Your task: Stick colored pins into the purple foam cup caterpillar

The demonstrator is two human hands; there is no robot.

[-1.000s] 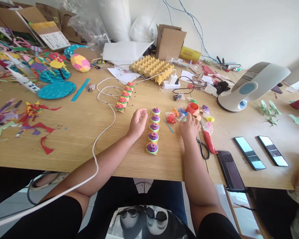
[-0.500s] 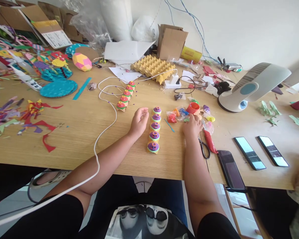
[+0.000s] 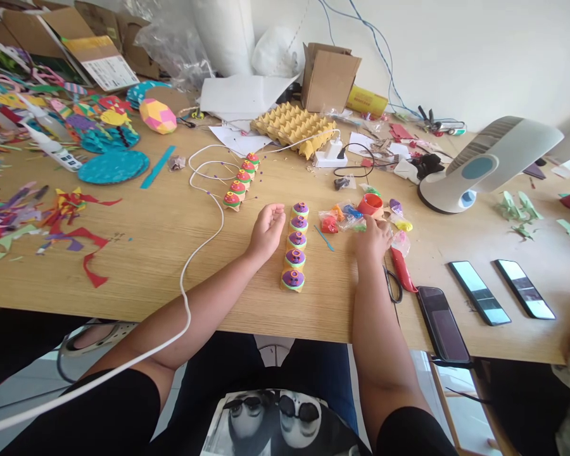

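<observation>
A row of several egg-carton cups with purple tops and orange rings (image 3: 296, 239) stands lengthwise in front of me. Just left of its far half, my left hand (image 3: 267, 228) rests on edge with lightly curved fingers and holds nothing. My right hand (image 3: 373, 240) reaches into small bags of coloured clay (image 3: 348, 215), its fingers bent down just below a red ring-shaped piece (image 3: 370, 204). Whatever is at those fingertips is hidden. Black-handled scissors (image 3: 393, 285) lie beside the right wrist, near a red-handled tool (image 3: 403, 269). Between the row and the bags is a thin blue strip (image 3: 323, 238).
A second row with red tops (image 3: 238, 187) stands farther left, beside a white cable (image 3: 185, 278) crossing my left arm. Paper scraps (image 3: 61, 221) cover the left side. Behind are a yellow egg tray (image 3: 292, 126) and power strip (image 3: 330, 157); right, a fan (image 3: 475, 168) and several phones (image 3: 479, 292).
My right hand has shifted slightly right and farther in among the clay bags. My left hand stays in place beside the purple row. The whole view has moved a little.
</observation>
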